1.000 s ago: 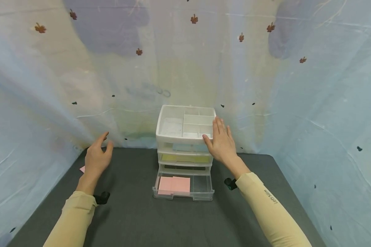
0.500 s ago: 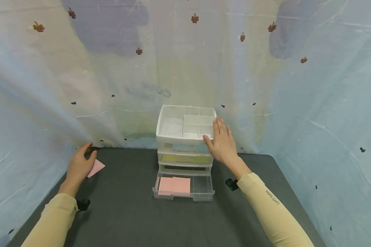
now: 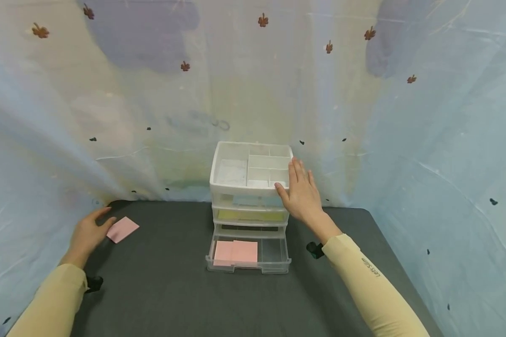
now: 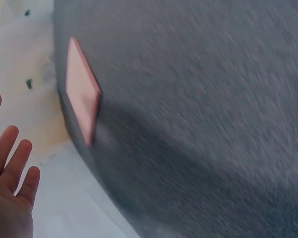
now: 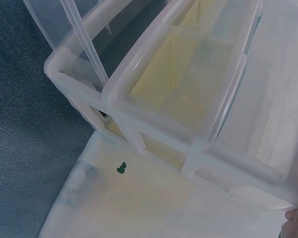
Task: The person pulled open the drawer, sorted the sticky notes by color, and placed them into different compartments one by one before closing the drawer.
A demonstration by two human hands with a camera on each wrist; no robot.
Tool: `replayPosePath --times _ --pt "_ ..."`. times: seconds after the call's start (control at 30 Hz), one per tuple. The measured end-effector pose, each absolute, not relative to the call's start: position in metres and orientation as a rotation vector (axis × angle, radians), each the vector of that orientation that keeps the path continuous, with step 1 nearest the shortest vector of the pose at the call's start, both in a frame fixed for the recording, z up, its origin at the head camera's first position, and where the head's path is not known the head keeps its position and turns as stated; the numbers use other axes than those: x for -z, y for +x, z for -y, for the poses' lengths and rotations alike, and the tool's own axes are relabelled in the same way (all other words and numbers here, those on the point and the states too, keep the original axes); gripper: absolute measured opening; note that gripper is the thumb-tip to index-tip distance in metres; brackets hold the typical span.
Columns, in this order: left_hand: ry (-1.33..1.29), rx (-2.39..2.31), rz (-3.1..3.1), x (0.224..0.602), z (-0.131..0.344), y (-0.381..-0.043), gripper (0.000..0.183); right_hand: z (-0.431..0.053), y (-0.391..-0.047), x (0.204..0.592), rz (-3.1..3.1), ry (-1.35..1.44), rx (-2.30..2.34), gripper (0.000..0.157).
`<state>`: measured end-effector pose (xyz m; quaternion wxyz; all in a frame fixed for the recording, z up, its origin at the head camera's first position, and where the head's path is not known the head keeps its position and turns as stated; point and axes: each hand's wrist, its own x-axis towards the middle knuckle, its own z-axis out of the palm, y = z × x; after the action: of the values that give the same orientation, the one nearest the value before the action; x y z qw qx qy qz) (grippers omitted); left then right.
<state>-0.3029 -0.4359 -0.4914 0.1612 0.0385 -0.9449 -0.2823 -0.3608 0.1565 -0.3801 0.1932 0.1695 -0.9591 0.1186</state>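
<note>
A pink pad of sticky notes (image 3: 123, 229) lies on the dark table at the left; its thickness shows in the left wrist view. Just left of it is my left hand (image 3: 86, 235), thumb and fingers apart, holding nothing. In the left wrist view those fingers (image 4: 20, 158) are spread, clear of the pad. My right hand (image 3: 304, 196) rests flat against the upper right edge of a white plastic drawer organizer (image 3: 253, 189). Its bottom drawer (image 3: 274, 255) is pulled out, with pink sticky notes (image 3: 244, 252) lying in the left part. Only a bit of the right hand shows in the right wrist view.
Yellow contents (image 3: 250, 215) show through the middle drawer, and something bluish through the upper one. The top tray (image 3: 232, 173) is split into compartments. A patterned curtain (image 3: 253, 93) surrounds the table (image 3: 168, 290) at the back and sides.
My left hand has moved left and toward me, uncovering the pink pad on the table. My right hand has stayed on the organizer, and the bottom drawer is still out.
</note>
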Motion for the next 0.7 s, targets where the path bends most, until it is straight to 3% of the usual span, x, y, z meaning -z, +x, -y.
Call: replayPosePath --times 0.33,0.7 --pt "0.115 0.771 2.845 0.512 0.463 -0.296 0.064 -0.156 -0.362 0.380 2.698 0.473 -0.312 0.085" --pt "0.063 0.656 3.014 0.515 0.461 -0.301 0.065 -0.157 -0.361 0.380 2.703 0.465 -0.306 0.086"
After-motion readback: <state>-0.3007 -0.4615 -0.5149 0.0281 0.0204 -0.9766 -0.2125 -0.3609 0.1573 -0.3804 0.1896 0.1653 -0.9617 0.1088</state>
